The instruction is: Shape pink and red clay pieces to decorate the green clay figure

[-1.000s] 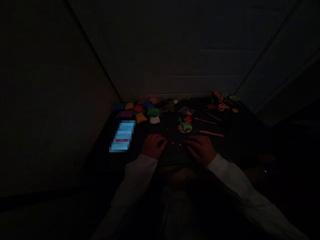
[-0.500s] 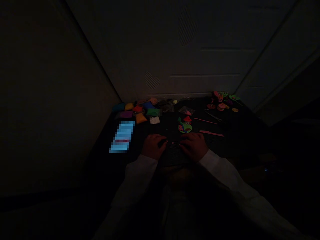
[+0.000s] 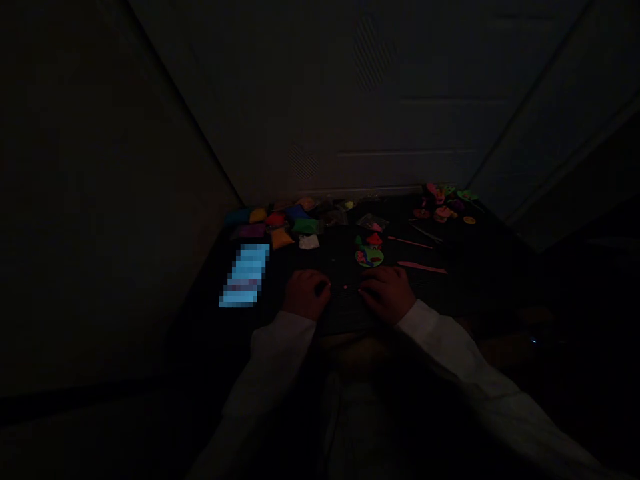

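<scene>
The scene is very dark. My left hand [image 3: 306, 295] rests on the dark table with thumb and forefinger pinched together; what they hold, if anything, is too small to make out. Facing it, my right hand [image 3: 387, 293] has its fingertips drawn together, with a tiny pale spot at the tip that I cannot identify. Between the two hands lies a small pink ball [image 3: 345, 287], apart from both. Just beyond my right hand sits a round green clay piece [image 3: 369, 257] with a red cone-topped figure and other coloured bits on it.
At the left glows a blurred phone screen [image 3: 245, 275]. Behind it lie several coloured clay packets [image 3: 281, 238]. Right of centre are a pink knife-shaped tool [image 3: 423, 268] and a thin pink stick [image 3: 410, 242]. Several clay figures [image 3: 443, 213] stand at the back right.
My left hand has shifted slightly left, away from the pink ball. My right hand and the ball have hardly moved. The picture has grown a little darker.
</scene>
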Tool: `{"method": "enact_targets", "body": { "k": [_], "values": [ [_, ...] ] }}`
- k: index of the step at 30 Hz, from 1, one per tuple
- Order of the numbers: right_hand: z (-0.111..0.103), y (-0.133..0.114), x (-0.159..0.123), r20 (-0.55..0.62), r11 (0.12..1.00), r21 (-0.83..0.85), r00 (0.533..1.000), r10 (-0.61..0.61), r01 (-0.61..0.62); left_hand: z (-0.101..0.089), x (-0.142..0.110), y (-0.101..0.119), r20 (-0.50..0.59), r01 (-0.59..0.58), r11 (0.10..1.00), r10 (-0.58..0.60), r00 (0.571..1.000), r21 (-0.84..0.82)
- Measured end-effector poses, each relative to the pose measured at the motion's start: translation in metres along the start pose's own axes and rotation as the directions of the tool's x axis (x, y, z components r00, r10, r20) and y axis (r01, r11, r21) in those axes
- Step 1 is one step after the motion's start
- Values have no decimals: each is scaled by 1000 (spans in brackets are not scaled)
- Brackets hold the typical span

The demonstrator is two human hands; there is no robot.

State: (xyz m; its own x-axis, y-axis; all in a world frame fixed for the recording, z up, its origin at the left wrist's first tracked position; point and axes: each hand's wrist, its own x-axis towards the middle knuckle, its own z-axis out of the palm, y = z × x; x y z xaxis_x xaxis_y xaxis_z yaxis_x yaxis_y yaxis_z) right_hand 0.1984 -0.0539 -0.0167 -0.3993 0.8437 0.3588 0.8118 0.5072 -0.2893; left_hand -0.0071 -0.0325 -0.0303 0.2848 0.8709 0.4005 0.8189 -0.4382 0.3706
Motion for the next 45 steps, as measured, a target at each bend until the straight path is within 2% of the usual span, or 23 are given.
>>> {"method": "enact_targets", "body": {
  "k": [4,8,11,13,17,28,39,42,45],
  "values": [
    [-1,0,-1,-27,1000,20,1000,-10,11,0,-1,1,-44,22,1000,-22,999,14],
    [-9,-6,-3,-130,995,78,990,-58,69,-9,-3,18,-126,14,998,-22,992,-65],
    [-21,-14,-6,-208,988,109,975,-81,106,-19,-7,37,-110,11,972,-38,993,-233],
    [-29,-19,-7,-235,986,108,967,-98,126,-25,-8,47,-57,58,947,-80,995,-315],
    [-37,-25,-8,-250,983,76,958,-141,165,-31,-9,56,28,133,899,-134,991,-417],
    [-34,-28,-7,-266,978,52,947,-181,202,-27,-6,58,147,266,802,-222,964,-534],
    [-31,-30,-8,-273,977,91,948,-163,194,-28,-4,66,165,301,768,-252,953,-565],
    [-33,-32,-9,-265,977,129,956,-129,167,-29,-4,57,110,290,789,-276,955,-542],
    [-35,-31,-13,-254,977,163,963,-92,137,-33,-3,37,-32,301,839,-353,935,-453]
  ]
}}
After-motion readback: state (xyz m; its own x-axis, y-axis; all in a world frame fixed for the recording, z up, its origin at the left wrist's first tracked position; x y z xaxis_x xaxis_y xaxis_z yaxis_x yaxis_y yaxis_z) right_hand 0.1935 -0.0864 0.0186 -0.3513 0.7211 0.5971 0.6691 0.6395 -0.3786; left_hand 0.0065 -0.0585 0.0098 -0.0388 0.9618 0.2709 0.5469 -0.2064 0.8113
